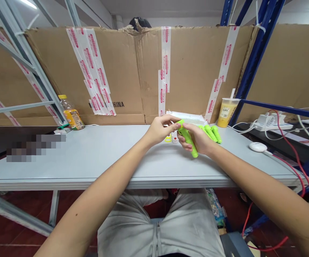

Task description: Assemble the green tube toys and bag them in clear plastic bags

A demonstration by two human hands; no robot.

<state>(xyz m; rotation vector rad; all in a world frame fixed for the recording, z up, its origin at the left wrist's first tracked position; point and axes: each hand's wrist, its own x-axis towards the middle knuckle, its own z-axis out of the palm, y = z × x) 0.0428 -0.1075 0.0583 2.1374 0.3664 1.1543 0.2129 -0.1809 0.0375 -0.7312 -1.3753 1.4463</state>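
While R hand grips green pen, L hand fingers pinch tip, cup w/ yellow drink.

There are 4 green plastic pieces, 1 yellow ring and 1 small white cap. Farther back stand 1 drink bottle and 1 plastic cup.

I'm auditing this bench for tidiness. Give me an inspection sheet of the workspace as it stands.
Surface: grey table, matte, edge toward the person.
Job's things: green tool, held above the table; more green pieces lie behind it.
Clutter: yellow ring, drink bottle far left, drink cup far right, white puck.
Grippers: right hand grips the tool; left hand pinches its top end.
Cables: red cable and white power strip at right.
Surroundings: taped cardboard wall, blue racking.
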